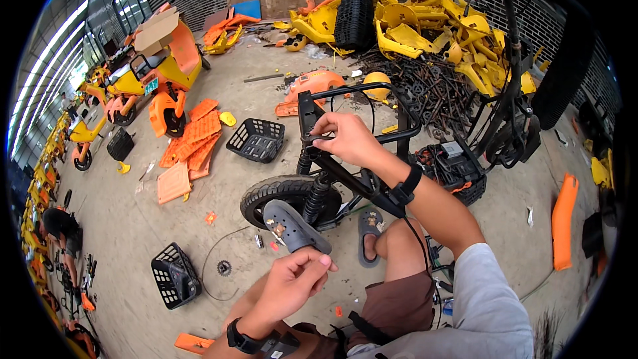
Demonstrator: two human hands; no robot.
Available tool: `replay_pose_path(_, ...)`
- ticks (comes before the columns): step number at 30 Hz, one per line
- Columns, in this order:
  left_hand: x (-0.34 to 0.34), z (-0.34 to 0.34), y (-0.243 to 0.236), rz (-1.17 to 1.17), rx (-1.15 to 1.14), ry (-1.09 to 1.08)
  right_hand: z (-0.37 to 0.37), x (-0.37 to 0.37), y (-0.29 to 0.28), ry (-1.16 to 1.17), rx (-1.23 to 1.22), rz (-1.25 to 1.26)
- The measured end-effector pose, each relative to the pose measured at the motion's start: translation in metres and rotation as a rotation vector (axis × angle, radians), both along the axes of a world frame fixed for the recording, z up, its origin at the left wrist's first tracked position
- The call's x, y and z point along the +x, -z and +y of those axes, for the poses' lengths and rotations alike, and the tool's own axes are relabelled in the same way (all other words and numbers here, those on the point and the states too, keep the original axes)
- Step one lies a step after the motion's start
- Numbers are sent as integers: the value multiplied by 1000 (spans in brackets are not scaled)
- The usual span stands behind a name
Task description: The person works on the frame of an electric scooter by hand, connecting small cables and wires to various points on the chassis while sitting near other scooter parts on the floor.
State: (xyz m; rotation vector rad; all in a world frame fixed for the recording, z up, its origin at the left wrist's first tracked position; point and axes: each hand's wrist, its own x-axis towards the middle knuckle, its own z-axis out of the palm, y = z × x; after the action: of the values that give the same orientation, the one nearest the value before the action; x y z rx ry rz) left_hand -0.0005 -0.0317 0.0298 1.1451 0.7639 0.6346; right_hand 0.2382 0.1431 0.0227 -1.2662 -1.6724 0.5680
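A stripped black scooter frame [345,176] stands before me, with its rear wheel [287,194] and a spring shock absorber [320,194] exposed. My right hand [345,138] is at the top of the frame, thumb and fingertips pinched close to a black bracket [310,114]. Whatever is between those fingertips is too small to make out. Closer to me, my left hand [296,282] is held above my lap, fingers curled and thumb pressed against them. Its contents, if any, are hidden. One grey clog [292,226] of mine rests up against the wheel.
Black plastic baskets [256,139] and a sprocket [224,267] lie on the concrete floor. Orange panels [194,139] are stacked left of the frame. Yellow body panels [412,20] and dark metal parts [432,90] are heaped at the back. A person [65,233] crouches far left.
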Motion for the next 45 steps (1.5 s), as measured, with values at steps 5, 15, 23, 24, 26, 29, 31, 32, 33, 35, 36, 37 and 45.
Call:
replay_pose_path(5,-1,-1,4,-13,-6,-5,-7,-8,-11,91,-12,-59)
replay_pose_path(15,-3,-2,2,9,14,-28,-12,-12,-23,135,-6,-182)
replay_pose_path(23,4,1,-5,22,44,22,-29,15,-34,9,194,-554)
replay_pose_path(24,4,-1,-6,37,56,36,-26,19,-35,-1,192,-618)
replay_pose_path(26,5,-1,-5,26,29,48,-18,27,-38,-14,144,-680)
replay_pose_path(29,5,-3,-8,31,36,48,-10,21,-53,-39,0,-581)
replay_pose_path(31,4,-3,-8,33,56,47,3,21,-56,-189,7,-578)
replay_pose_path(32,4,-2,-6,31,68,46,9,21,-61,-218,-30,-614)
replay_pose_path(33,3,-2,-4,28,79,45,14,22,-67,-248,-67,-649)
replay_pose_path(35,2,1,2,79,89,39,21,21,-76,-304,-116,-687)
replay_pose_path(36,2,2,3,105,94,35,26,24,-72,-337,-141,-688)
replay_pose_path(37,0,1,0,96,80,36,30,23,-74,-374,-156,-687)
replay_pose_path(45,6,-1,-5,56,42,62,20,15,-83,-259,-501,-568)
